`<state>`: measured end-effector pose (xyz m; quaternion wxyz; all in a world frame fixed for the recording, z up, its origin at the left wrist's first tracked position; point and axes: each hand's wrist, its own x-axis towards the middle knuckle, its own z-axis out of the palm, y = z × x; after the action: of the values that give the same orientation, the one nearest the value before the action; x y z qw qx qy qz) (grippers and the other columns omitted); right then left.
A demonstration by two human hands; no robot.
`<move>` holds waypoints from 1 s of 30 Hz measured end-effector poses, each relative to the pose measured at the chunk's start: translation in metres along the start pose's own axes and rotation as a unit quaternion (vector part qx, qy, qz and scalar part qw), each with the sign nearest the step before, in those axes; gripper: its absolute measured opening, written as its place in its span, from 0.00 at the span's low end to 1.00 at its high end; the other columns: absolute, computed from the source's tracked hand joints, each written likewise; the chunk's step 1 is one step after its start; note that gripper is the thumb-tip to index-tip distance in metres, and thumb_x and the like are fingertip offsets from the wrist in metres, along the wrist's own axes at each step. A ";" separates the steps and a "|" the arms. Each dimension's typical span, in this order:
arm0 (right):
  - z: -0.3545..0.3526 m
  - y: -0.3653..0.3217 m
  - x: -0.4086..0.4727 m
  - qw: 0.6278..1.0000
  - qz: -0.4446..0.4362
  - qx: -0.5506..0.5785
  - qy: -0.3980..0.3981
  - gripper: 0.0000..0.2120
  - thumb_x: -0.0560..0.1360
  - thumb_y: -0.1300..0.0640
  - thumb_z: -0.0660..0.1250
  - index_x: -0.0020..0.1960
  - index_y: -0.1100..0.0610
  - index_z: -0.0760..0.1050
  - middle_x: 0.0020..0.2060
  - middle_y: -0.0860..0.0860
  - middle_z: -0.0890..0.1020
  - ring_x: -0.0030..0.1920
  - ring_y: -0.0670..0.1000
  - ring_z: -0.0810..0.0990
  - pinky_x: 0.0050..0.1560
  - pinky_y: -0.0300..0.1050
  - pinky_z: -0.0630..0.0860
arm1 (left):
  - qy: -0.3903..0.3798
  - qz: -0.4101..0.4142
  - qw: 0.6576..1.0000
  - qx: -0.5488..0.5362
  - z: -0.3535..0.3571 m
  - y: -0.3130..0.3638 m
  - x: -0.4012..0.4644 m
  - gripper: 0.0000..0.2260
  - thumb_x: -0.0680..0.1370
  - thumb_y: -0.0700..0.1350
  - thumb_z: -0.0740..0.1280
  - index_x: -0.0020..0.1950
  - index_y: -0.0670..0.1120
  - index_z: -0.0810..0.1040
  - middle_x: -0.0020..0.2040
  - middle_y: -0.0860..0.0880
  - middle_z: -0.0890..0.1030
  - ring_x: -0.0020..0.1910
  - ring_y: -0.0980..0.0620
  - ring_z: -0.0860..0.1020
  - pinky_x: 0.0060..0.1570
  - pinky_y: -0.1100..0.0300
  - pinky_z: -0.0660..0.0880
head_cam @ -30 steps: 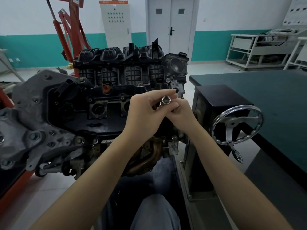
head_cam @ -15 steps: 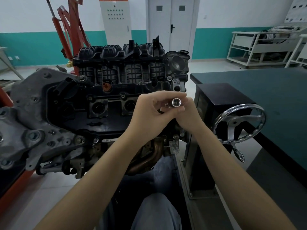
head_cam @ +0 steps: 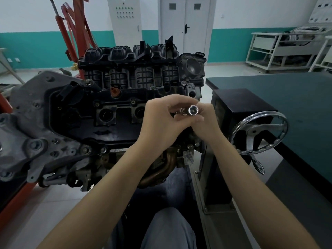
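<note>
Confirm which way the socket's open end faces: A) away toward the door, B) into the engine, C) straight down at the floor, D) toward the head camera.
D: the socket, held by the left hand and right hand in front of the engine, shows its hollow mouth as a full ring in the head view.

glossy chrome metal socket [head_cam: 193, 110], matt blk plastic manifold [head_cam: 133, 69], polished steel handwheel [head_cam: 258, 131]

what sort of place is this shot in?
Probably an automotive training workshop: a bare engine sits beside a chrome handwheel, a red hoist stands behind it, and the left hand and right hand hold a socket.
</note>
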<state>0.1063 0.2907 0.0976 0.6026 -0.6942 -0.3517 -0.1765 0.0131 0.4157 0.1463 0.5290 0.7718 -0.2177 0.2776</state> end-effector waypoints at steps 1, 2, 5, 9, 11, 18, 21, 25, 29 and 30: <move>0.001 -0.001 0.000 1.000 -0.004 -0.004 -0.002 0.14 0.70 0.73 0.69 0.49 0.56 0.81 0.40 0.45 0.84 0.43 0.43 0.83 0.45 0.35 0.76 | 0.015 0.002 1.000 0.005 0.001 0.000 0.000 0.15 0.66 0.37 0.78 0.51 0.44 0.83 0.44 0.53 0.84 0.47 0.59 0.83 0.53 0.62 0.78; 0.001 -0.002 0.001 1.000 -0.004 -0.009 -0.006 0.15 0.70 0.73 0.69 0.49 0.55 0.80 0.40 0.41 0.84 0.44 0.42 0.82 0.46 0.34 0.75 | 0.025 0.002 1.000 0.003 0.001 0.000 0.000 0.14 0.67 0.37 0.78 0.51 0.44 0.84 0.44 0.53 0.84 0.47 0.59 0.83 0.52 0.63 0.78; 0.001 -0.001 0.001 0.999 0.007 -0.022 -0.034 0.20 0.73 0.74 0.66 0.48 0.48 0.77 0.38 0.35 0.82 0.43 0.36 0.80 0.44 0.29 0.73 | 0.000 -0.011 0.999 -0.048 -0.002 -0.001 0.001 0.17 0.69 0.34 0.75 0.56 0.44 0.81 0.46 0.52 0.84 0.49 0.57 0.83 0.55 0.61 0.78; 0.003 -0.002 0.001 1.000 0.012 -0.013 -0.020 0.19 0.71 0.73 0.69 0.44 0.48 0.78 0.35 0.37 0.82 0.40 0.37 0.80 0.43 0.30 0.73 | -0.039 -0.004 0.998 -0.042 -0.004 -0.001 0.001 0.17 0.69 0.32 0.74 0.57 0.41 0.81 0.50 0.46 0.84 0.52 0.53 0.82 0.57 0.59 0.77; 0.005 -0.004 0.001 1.000 -0.005 -0.005 -0.008 0.12 0.70 0.69 0.71 0.46 0.54 0.80 0.37 0.43 0.84 0.41 0.42 0.82 0.44 0.33 0.75 | -0.006 0.001 1.000 -0.013 -0.003 0.001 0.001 0.16 0.67 0.34 0.77 0.53 0.41 0.83 0.47 0.49 0.84 0.49 0.58 0.82 0.54 0.64 0.78; 0.001 -0.001 0.000 1.000 0.004 -0.008 -0.023 0.20 0.72 0.76 0.66 0.50 0.52 0.77 0.38 0.35 0.82 0.43 0.37 0.80 0.45 0.30 0.73 | -0.004 -0.004 1.000 -0.027 -0.003 0.001 0.001 0.14 0.69 0.32 0.75 0.54 0.40 0.83 0.48 0.47 0.85 0.50 0.56 0.83 0.56 0.60 0.78; 0.004 -0.004 -0.001 1.000 -0.004 -0.010 0.004 0.19 0.69 0.73 0.70 0.45 0.49 0.77 0.34 0.37 0.82 0.39 0.37 0.80 0.41 0.29 0.73 | -0.025 -0.006 0.999 -0.041 -0.003 0.000 0.000 0.16 0.68 0.31 0.75 0.55 0.41 0.82 0.49 0.47 0.84 0.52 0.54 0.82 0.57 0.57 0.78; 0.005 -0.005 0.000 1.000 -0.007 0.012 0.014 0.14 0.69 0.70 0.71 0.47 0.54 0.80 0.36 0.43 0.82 0.39 0.40 0.80 0.41 0.32 0.74 | 0.030 -0.009 0.999 -0.039 0.004 0.000 0.000 0.13 0.66 0.35 0.78 0.49 0.42 0.83 0.44 0.50 0.84 0.46 0.56 0.83 0.52 0.59 0.79; 0.001 -0.002 0.000 1.000 0.007 -0.019 -0.017 0.16 0.73 0.74 0.66 0.45 0.52 0.79 0.37 0.45 0.81 0.40 0.39 0.80 0.42 0.34 0.74 | 0.007 -0.016 0.997 -0.072 0.002 -0.003 0.001 0.13 0.70 0.31 0.74 0.53 0.40 0.83 0.47 0.45 0.85 0.50 0.51 0.83 0.57 0.52 0.78; 0.001 -0.001 0.000 1.000 0.009 -0.017 -0.016 0.17 0.73 0.73 0.66 0.44 0.51 0.78 0.37 0.45 0.81 0.40 0.41 0.80 0.43 0.36 0.74 | -0.005 -0.013 0.997 -0.078 0.000 -0.003 0.001 0.13 0.71 0.30 0.73 0.54 0.40 0.82 0.48 0.44 0.84 0.52 0.49 0.83 0.58 0.50 0.78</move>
<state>0.1055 0.2913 0.0987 0.5868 -0.7103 -0.3518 -0.1655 0.0155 0.4165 0.1453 0.5896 0.7326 -0.2317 0.2491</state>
